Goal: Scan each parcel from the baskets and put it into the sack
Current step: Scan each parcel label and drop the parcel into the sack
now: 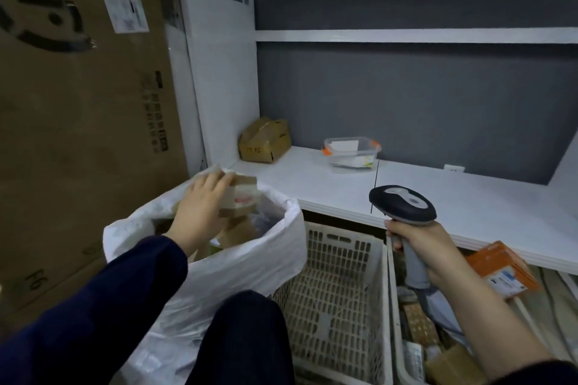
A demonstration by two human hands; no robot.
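My left hand grips a small brown cardboard parcel with tape and a label, held just above the open mouth of the white sack. Other parcels show inside the sack. My right hand grips the handle of a black and grey barcode scanner, raised over the baskets. Between the sack and my right arm stands a beige plastic basket with only its lattice floor showing. A second basket at the right holds several parcels, among them an orange box.
A white counter runs along the dark wall, carrying a dented cardboard box and a clear lidded tub. Large stacked cartons fill the left side. My dark-trousered knee is below the sack.
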